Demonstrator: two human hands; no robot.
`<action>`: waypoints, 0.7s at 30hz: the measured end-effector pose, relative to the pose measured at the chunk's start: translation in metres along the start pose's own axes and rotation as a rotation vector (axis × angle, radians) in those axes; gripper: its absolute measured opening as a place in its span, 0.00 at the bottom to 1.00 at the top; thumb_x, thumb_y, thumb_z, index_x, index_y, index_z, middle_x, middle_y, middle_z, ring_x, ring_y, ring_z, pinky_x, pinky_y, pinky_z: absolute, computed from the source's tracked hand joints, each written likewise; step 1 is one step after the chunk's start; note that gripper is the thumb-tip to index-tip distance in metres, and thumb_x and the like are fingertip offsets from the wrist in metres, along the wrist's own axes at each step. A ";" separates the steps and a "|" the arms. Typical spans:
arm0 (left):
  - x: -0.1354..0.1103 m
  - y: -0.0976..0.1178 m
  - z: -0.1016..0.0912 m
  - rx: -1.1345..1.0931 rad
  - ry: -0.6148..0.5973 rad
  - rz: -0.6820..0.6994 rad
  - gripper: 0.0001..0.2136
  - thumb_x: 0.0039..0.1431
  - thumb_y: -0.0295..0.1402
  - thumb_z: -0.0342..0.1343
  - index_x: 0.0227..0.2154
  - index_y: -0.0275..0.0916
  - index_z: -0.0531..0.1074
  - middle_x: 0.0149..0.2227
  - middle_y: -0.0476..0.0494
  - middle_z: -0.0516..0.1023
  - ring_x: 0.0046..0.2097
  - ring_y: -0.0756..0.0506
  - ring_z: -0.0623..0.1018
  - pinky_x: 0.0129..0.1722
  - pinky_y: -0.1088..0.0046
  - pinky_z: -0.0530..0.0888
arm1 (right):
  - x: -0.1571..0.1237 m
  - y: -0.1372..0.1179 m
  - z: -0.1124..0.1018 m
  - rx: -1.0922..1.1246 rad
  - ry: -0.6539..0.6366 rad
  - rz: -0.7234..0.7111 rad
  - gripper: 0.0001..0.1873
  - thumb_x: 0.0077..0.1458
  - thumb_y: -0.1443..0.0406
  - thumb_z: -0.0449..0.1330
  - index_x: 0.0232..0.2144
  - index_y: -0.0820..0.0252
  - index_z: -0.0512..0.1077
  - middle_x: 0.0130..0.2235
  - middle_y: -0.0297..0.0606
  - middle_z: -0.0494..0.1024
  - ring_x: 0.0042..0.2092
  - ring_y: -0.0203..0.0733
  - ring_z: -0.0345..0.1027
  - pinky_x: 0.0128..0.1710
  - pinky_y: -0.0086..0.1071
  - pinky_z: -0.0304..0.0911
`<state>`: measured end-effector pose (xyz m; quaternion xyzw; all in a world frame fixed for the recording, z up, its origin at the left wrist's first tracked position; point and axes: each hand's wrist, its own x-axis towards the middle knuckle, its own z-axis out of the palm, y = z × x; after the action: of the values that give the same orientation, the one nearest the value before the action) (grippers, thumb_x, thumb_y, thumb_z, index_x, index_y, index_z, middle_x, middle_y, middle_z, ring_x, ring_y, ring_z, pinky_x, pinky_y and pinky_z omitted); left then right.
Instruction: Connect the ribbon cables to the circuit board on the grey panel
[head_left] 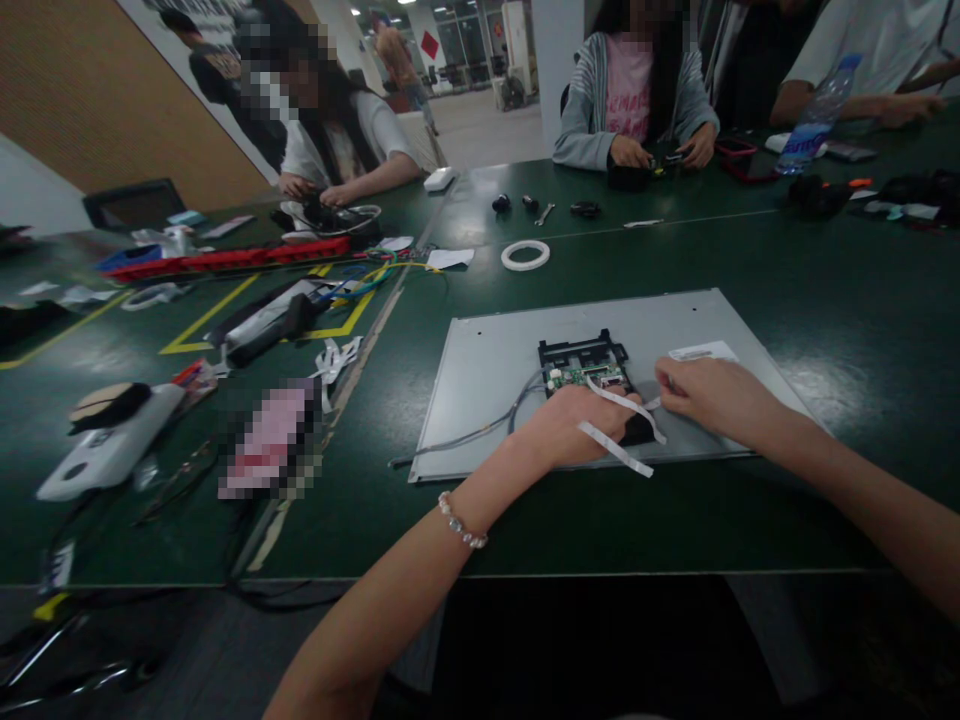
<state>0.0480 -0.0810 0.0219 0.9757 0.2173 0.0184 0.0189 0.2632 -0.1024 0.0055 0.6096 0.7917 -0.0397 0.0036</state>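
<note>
Hands at circuit board (583, 377): your left hand (577, 425) presses down, fingers together; right hand (701, 392) pinches ribbon cable (626, 402), needing steady seating

The one camera sits on the person's head, looking forward and down across the green table (675, 520), close above the left hand (581, 425) and right hand (709, 395) on the grey panel (487, 370). Its wide view also takes in the seated people (634, 95) along the far edge and the hall behind.
</note>
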 end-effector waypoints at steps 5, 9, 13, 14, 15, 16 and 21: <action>0.000 0.001 -0.001 -0.028 -0.001 0.016 0.09 0.61 0.27 0.45 0.39 0.35 0.69 0.37 0.40 0.75 0.32 0.46 0.75 0.27 0.69 0.65 | 0.000 0.000 -0.001 0.005 0.001 -0.013 0.06 0.58 0.63 0.51 0.35 0.59 0.66 0.28 0.37 0.71 0.28 0.38 0.62 0.27 0.31 0.44; 0.000 0.002 0.000 -0.026 -0.002 0.028 0.10 0.61 0.28 0.45 0.40 0.35 0.70 0.37 0.39 0.75 0.32 0.46 0.75 0.28 0.69 0.66 | -0.001 -0.001 -0.002 -0.007 -0.022 -0.004 0.07 0.58 0.62 0.50 0.35 0.58 0.65 0.29 0.38 0.72 0.29 0.39 0.62 0.27 0.31 0.44; -0.001 0.000 0.001 -0.016 0.000 0.065 0.11 0.62 0.27 0.44 0.42 0.35 0.70 0.36 0.39 0.76 0.32 0.47 0.75 0.28 0.70 0.66 | -0.001 -0.002 -0.002 -0.031 -0.029 0.001 0.07 0.58 0.62 0.50 0.36 0.58 0.65 0.29 0.38 0.72 0.30 0.40 0.63 0.27 0.31 0.43; -0.001 -0.001 0.000 -0.009 0.004 0.075 0.11 0.62 0.27 0.45 0.42 0.35 0.70 0.36 0.39 0.76 0.32 0.47 0.75 0.28 0.71 0.66 | -0.001 -0.002 -0.002 -0.030 -0.030 0.001 0.07 0.58 0.62 0.50 0.35 0.58 0.65 0.29 0.38 0.72 0.30 0.40 0.63 0.27 0.31 0.43; -0.001 -0.002 0.000 0.000 0.009 0.082 0.11 0.62 0.27 0.45 0.42 0.35 0.70 0.35 0.40 0.76 0.32 0.47 0.75 0.27 0.71 0.66 | -0.001 -0.002 -0.002 -0.027 -0.031 0.002 0.07 0.58 0.62 0.50 0.35 0.58 0.65 0.29 0.38 0.72 0.30 0.39 0.62 0.27 0.31 0.43; -0.002 -0.003 0.000 0.008 0.013 0.089 0.10 0.63 0.27 0.45 0.42 0.35 0.70 0.34 0.40 0.76 0.32 0.47 0.75 0.27 0.71 0.66 | 0.000 -0.001 -0.001 -0.023 -0.033 0.003 0.07 0.58 0.62 0.50 0.35 0.58 0.65 0.29 0.38 0.72 0.29 0.39 0.62 0.27 0.31 0.44; -0.005 -0.008 -0.001 0.031 0.022 0.112 0.10 0.63 0.27 0.46 0.43 0.37 0.70 0.35 0.42 0.77 0.32 0.47 0.76 0.26 0.72 0.66 | 0.000 0.001 0.000 -0.009 -0.028 -0.014 0.07 0.58 0.62 0.50 0.36 0.58 0.65 0.30 0.38 0.72 0.29 0.39 0.62 0.27 0.31 0.45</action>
<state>0.0398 -0.0758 0.0225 0.9863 0.1626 0.0267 0.0004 0.2638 -0.1019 0.0059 0.6034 0.7960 -0.0444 0.0170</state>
